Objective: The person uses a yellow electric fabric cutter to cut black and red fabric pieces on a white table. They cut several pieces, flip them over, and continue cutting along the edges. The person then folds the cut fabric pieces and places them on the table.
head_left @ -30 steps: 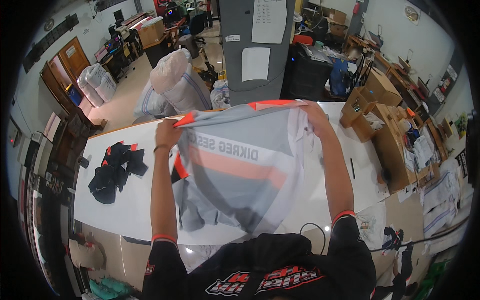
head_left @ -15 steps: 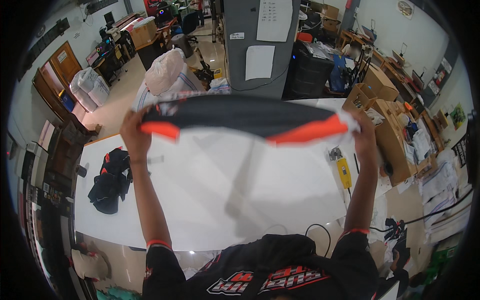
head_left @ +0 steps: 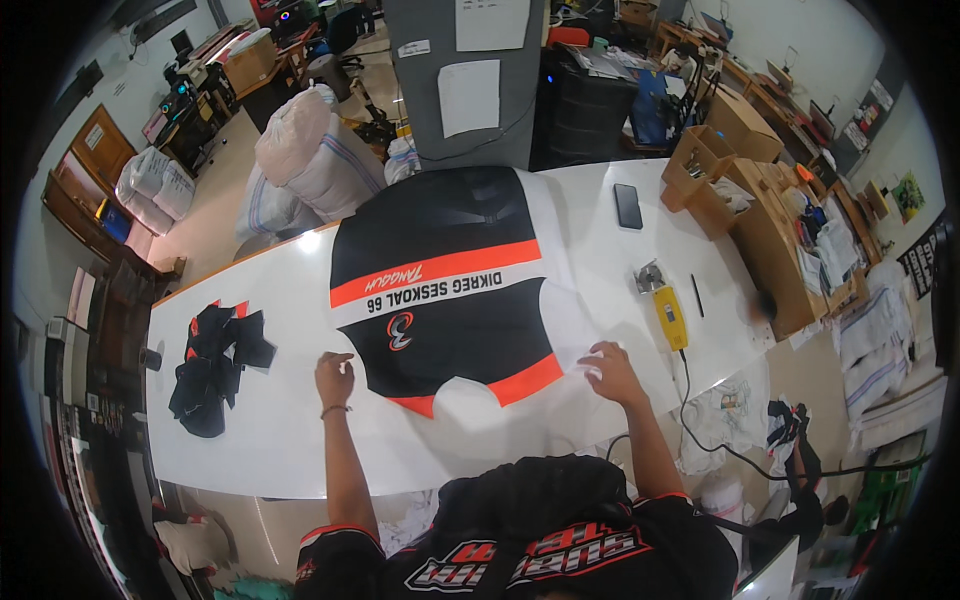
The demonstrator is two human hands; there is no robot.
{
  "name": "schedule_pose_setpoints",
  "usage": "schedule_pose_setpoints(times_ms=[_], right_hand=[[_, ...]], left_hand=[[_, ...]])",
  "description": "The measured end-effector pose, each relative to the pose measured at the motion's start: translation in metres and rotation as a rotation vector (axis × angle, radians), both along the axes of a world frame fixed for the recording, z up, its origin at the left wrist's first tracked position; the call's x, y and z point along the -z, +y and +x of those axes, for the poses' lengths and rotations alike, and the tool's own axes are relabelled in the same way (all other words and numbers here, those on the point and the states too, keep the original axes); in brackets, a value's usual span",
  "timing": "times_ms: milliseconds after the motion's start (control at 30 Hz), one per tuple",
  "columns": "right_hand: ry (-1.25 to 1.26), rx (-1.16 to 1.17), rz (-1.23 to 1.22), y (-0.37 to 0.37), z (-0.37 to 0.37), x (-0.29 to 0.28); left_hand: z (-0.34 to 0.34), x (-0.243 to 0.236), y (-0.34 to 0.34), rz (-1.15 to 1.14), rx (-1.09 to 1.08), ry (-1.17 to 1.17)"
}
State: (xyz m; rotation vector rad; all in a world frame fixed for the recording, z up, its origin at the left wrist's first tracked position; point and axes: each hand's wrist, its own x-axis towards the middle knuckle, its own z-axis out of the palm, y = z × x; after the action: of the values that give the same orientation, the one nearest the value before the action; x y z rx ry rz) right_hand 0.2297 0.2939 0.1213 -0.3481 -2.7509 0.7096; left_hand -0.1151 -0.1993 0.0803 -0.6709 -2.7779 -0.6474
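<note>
A black jersey panel [head_left: 440,230] with orange and white bands lies spread on the white table [head_left: 290,440]. Its curved neck cutout faces me, and its far end reaches the table's far edge. Just left of the panel's near corner is my left hand [head_left: 335,380], empty, with loosely bent fingers. Off the opposite side, my right hand [head_left: 612,372] hovers with its fingers apart and nothing in them. A bunched heap of black and orange cloth pieces [head_left: 210,365] rests on the left part of the table.
To the right are a yellow corded power tool [head_left: 670,318], a black pen [head_left: 697,296] and a phone [head_left: 627,206]. The tool's black cable [head_left: 720,447] runs over the near edge. Cardboard boxes [head_left: 775,240] flank the right side; stuffed sacks [head_left: 310,160] stand beyond the far left edge.
The panel, held stretched in the air by both hands before, now lies flat on the table. Both hands have let go and come down nearer to me. The phone has come into sight.
</note>
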Motion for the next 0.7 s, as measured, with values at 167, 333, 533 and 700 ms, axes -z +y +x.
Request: schedule_pose_setpoints(times_ms=[167,333,533,700], right_hand=[[0.146,0.245,-0.085,0.069,0.035,0.056],[0.016,0.855,0.095,0.148,0.037,0.053],[-0.163,0.738,-0.38,0.238,0.053,0.093],[-0.262,0.637,-0.894,0.246,0.052,0.089]], left_hand=[[0.048,0.016,0.083,0.163,0.046,-0.217],[0.09,0.031,0.117,-0.144,-0.08,-0.316],[0.106,0.047,0.118,-0.291,-0.136,-0.431],[0.11,0.055,0.098,-0.269,-0.25,-0.428]])
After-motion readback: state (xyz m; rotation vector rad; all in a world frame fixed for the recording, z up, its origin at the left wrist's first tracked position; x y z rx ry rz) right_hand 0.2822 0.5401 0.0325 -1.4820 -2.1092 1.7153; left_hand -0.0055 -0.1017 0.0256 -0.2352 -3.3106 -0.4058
